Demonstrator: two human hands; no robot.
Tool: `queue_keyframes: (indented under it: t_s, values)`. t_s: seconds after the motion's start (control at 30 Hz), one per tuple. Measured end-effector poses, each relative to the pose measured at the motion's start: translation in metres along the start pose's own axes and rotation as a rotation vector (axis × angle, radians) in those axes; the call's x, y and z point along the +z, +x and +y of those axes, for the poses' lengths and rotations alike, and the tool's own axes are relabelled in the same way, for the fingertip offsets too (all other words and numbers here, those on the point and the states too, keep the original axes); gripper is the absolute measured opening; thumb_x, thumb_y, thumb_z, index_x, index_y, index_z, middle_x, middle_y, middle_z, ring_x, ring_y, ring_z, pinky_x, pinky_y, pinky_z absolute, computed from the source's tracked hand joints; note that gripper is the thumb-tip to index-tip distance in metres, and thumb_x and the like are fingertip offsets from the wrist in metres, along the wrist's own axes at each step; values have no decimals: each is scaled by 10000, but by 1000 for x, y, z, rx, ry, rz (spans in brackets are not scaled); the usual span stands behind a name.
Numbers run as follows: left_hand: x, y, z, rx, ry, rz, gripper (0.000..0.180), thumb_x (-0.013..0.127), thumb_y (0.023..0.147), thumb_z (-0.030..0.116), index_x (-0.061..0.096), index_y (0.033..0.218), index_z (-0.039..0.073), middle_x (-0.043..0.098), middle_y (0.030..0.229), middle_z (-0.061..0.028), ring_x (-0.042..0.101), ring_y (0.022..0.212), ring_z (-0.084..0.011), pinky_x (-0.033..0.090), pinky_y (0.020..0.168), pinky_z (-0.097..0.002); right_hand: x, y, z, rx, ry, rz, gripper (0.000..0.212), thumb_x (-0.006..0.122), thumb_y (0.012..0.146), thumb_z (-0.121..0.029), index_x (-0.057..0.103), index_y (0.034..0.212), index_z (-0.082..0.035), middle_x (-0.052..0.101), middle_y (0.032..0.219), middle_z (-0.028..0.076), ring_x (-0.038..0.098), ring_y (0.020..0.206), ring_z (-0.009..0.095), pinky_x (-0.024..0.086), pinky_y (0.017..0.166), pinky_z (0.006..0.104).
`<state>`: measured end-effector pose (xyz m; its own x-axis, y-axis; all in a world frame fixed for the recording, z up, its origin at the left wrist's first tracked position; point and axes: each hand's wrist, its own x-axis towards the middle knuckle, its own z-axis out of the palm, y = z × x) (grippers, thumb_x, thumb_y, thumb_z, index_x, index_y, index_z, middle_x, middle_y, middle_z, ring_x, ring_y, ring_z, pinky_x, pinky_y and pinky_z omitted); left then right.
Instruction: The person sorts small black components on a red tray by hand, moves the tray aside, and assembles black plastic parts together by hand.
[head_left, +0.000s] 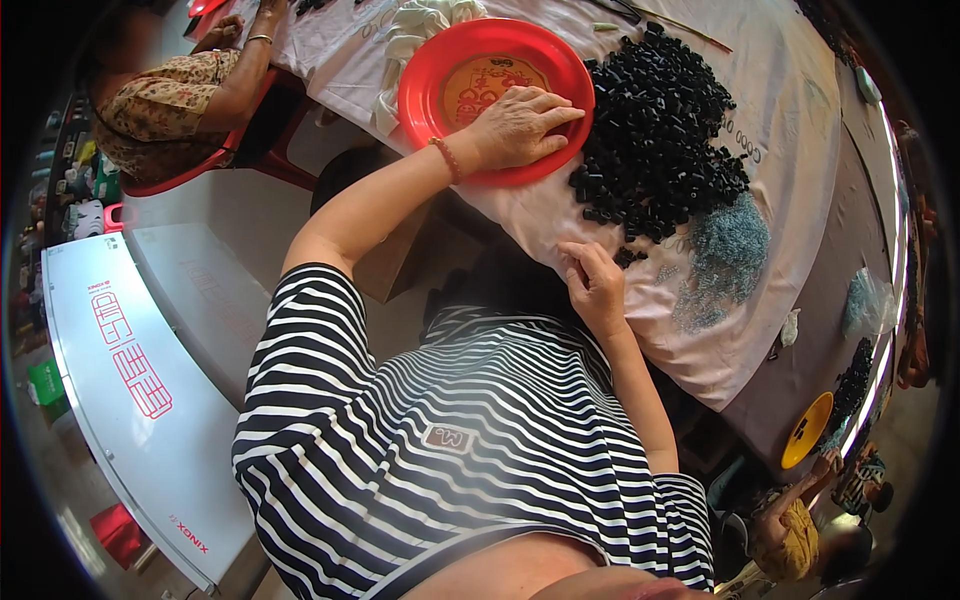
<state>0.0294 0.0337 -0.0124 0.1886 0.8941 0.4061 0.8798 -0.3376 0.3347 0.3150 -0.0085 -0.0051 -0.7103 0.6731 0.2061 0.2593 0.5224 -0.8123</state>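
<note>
A red plastic basin (420, 70) with a round printed patch inside stands on the cloth-covered table. My left hand (515, 128) lies over its near right part, palm down, fingers stretched toward the rim; nothing shows in its grip. To the right of the basin is a large heap of small black cylindrical pieces (660, 120). By the table's near edge, my right hand (594, 285) has its fingers curled in, close to a few stray black pieces (630, 257). What its fingertips hold, if anything, is too small to tell. Tiny blue-grey beads (732, 245) are spread beside the heap.
A pale cloth (690, 350) covers the table. Bunched white fabric (405, 50) lies by the basin. One person (170, 110) sits at the left, others at the lower right near a yellow dish (807, 430). A white chest lid (140, 400) stands at my left.
</note>
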Motion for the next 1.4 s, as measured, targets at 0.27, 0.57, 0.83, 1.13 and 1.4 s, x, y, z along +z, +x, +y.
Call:
queue_keyframes:
  t_s: [0.27,0.57,0.83,1.13,1.4]
  values:
    - [-30,-26,-12,44,124,-101,552,681,874,426,588,1354,168,521,1408,-61,451,1324,-257,314,1123,-443,0,-4,-1,16,-9,-24,335,636,772,126,686,1062,-34,622,852,72,568,641,172,466,596,271]
    - [-16,-15,-14,66,280,-82,303,682,864,288,609,1091,102,548,1112,-81,529,1070,-261,429,988,-398,1,-2,-1,7,-9,-18,351,634,744,78,686,1062,-61,621,831,83,574,598,204,480,565,323]
    - [-7,-9,-17,90,422,50,238,686,859,247,530,931,83,541,871,-80,643,813,-220,574,613,-320,1,-3,1,5,-8,-19,352,644,744,72,685,1067,-65,624,841,81,587,616,210,490,577,324]
    - [-5,4,-37,12,220,224,214,656,900,223,551,936,40,597,811,-128,680,697,-303,578,639,-374,1,-2,0,-3,-10,-6,354,646,742,74,684,1064,-68,626,845,81,592,622,215,492,580,325]
    - [-41,2,-61,-746,-670,335,286,666,963,315,595,887,49,637,749,-32,587,577,-103,473,503,-250,2,-3,-3,-20,-22,-24,356,640,743,76,679,1068,-65,626,847,83,588,615,216,486,576,325]
